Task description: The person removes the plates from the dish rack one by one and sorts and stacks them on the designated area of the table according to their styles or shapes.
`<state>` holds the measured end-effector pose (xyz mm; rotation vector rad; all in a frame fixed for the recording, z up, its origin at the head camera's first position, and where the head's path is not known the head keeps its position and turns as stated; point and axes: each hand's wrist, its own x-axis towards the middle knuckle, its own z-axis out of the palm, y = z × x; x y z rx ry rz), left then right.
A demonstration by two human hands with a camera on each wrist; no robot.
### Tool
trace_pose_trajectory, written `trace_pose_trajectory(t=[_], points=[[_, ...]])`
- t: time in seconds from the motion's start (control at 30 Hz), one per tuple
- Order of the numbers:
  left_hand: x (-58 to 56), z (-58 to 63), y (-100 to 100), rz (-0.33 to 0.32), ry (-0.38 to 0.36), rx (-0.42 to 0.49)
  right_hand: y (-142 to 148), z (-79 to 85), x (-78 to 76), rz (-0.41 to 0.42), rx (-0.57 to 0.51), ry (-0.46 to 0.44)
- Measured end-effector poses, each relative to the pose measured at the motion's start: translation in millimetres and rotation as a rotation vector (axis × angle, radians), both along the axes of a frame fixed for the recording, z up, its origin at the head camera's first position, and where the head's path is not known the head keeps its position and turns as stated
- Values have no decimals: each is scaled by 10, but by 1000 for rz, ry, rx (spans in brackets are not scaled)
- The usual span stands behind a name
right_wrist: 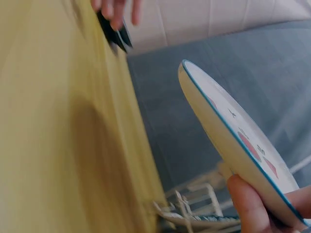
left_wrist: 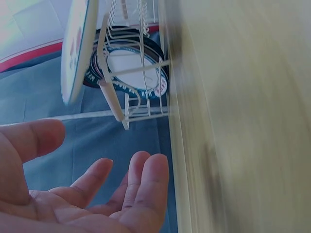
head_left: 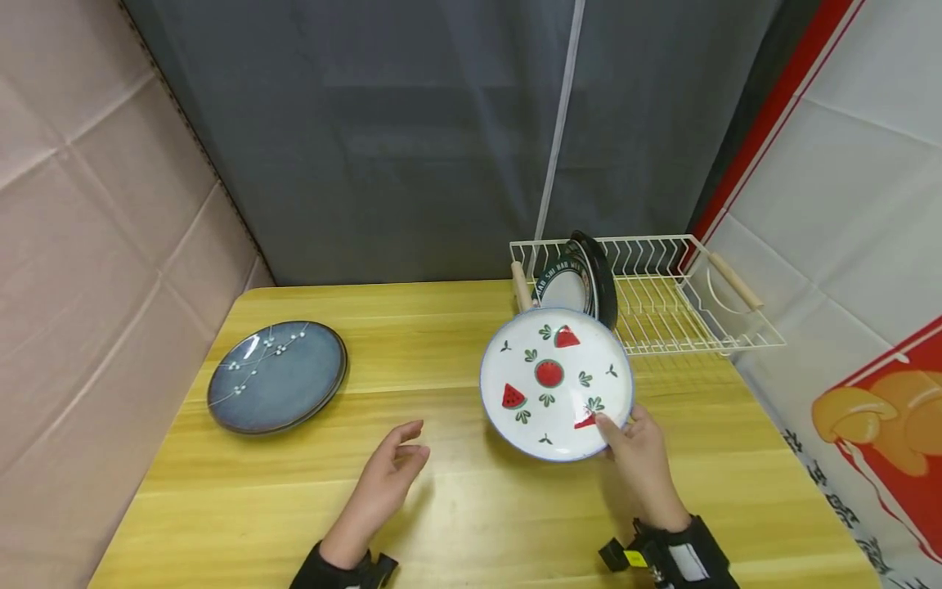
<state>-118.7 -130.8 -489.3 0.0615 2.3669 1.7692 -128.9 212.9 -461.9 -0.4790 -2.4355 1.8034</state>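
Note:
My right hand pinches the lower right rim of a white plate with a blue edge and watermelon patterns, thumb on top and fingers beneath. The right wrist view shows this plate tilted above the table, its shadow on the wood. My left hand hovers over the table with nothing in it, fingers relaxed and parted from the thumb. Left of it lie blue-grey plates with a blossom-branch design, stacked. Behind the white plate, a dark-rimmed lettered plate and a black plate stand upright in the rack.
A white wire dish rack with wooden handles stands at the back right of the wooden table. Grey curtain hangs behind, and pale tiled sheets line both sides.

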Motion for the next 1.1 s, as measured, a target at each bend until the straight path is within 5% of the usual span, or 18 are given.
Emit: trace_pose_trajectory(t=[0.57, 1.1], points=[[-17, -23, 222, 6, -54, 243, -496, -237, 88, 134, -155, -81], [10, -23, 227, 4, -113, 250, -587, -287, 114, 153, -169, -129]])
